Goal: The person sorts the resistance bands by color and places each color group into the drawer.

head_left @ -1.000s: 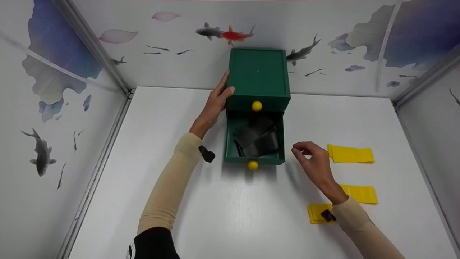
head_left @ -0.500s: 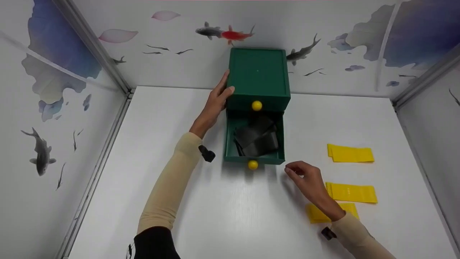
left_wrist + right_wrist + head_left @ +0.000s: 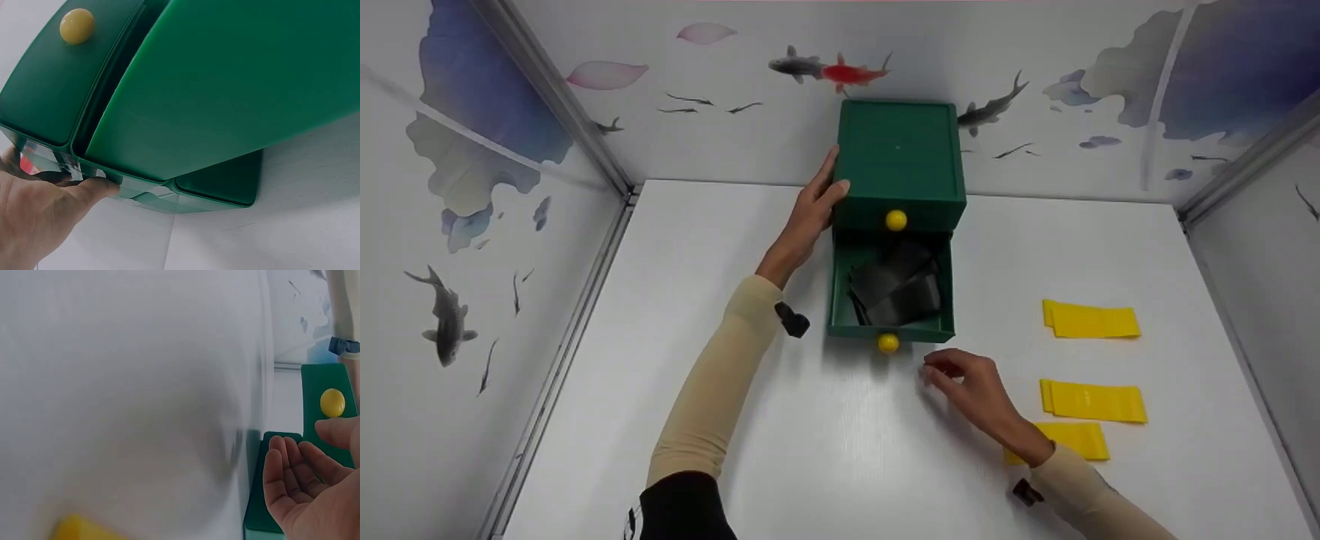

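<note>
A green drawer cabinet [image 3: 898, 150] with yellow knobs stands against the back wall. My left hand [image 3: 804, 217] presses its left side, fingers lying along it. In the left wrist view, the thumb [image 3: 98, 187] rests at the side beside the pulled-out drawer [image 3: 225, 84]. Flat black pieces [image 3: 896, 289] lie overlapping inside that drawer. My right hand [image 3: 971, 386] is just in front of the drawer's right corner, to the right of its yellow knob [image 3: 888, 343]. Its fingers are loosely bent with nothing in them, as the right wrist view also shows of the hand [image 3: 315, 489].
To the right on the white table [image 3: 825, 465] lie yellow flat strips in small piles: a far one [image 3: 1095, 321], a middle one [image 3: 1096, 402] and a near one [image 3: 1076, 441], partly covered by the right wrist. Printed panels [image 3: 720, 112] wall in the table.
My right hand has moved from beside the drawer's right side toward the near left, round to its front corner. The left hand, the cabinet and the drawer stay where they were.
</note>
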Available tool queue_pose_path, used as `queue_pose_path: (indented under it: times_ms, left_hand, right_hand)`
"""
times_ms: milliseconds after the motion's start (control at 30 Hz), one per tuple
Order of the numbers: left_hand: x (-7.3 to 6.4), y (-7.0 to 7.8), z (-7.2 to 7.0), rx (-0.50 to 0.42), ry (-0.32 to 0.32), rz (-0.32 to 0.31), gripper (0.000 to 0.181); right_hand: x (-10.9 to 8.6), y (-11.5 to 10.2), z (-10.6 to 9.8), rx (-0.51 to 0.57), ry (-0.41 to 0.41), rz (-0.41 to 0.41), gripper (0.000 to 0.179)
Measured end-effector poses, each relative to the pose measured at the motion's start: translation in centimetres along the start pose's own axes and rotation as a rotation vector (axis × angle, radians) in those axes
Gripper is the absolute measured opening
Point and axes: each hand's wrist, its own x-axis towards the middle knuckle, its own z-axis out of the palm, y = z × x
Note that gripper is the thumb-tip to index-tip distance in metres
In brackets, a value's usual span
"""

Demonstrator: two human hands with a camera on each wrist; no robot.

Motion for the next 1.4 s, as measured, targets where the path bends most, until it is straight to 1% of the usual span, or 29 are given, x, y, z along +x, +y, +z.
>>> queue_pose_path:
  times_ms: [233, 433, 600, 700, 967, 1067, 1200, 1400]
  left_hand:
    - [0.0, 0.0, 0.1, -0.001, 0.006, 0.003, 0.070]
    - [0.0, -0.1, 0.1, 0.003, 0.011, 0.002, 0.070]
    - [0.1, -0.3, 0.0, 0.007, 0.008, 0.020, 0.071]
    - [0.1, -0.3, 0.0, 0.006, 0.007, 0.023, 0.070]
    - [0.1, -0.1, 0.1, 0.005, 0.012, 0.014, 0.070]
    - [0.1, -0.1, 0.1, 0.002, 0.011, 0.011, 0.070]
    - [0.1, -0.1, 0.0, 0.003, 0.004, 0.014, 0.070]
    - [0.2, -0.2, 0.1, 0.001, 0.007, 0.017, 0.070]
  right_hand:
    - [0.5, -0.9, 1.1, 0.068, -0.032, -0.032, 0.020]
    - [1.1, -1.6, 1.9, 0.163, -0.067, -0.007, 0.024]
    - [1.7, -2.2, 2.7, 0.218, -0.088, 0.005, 0.030]
    - [1.9, -2.5, 3.1, 0.229, -0.073, 0.007, 0.029]
    - [2.5, -3.2, 4.1, 0.255, 0.026, 0.062, 0.019]
    - [2.7, -3.4, 4.3, 0.283, 0.044, 0.072, 0.015]
    - [2.7, -3.4, 4.5, 0.303, 0.064, 0.069, 0.014]
    - [2.8, -3.6, 4.5, 0.324, 0.072, 0.076, 0.014]
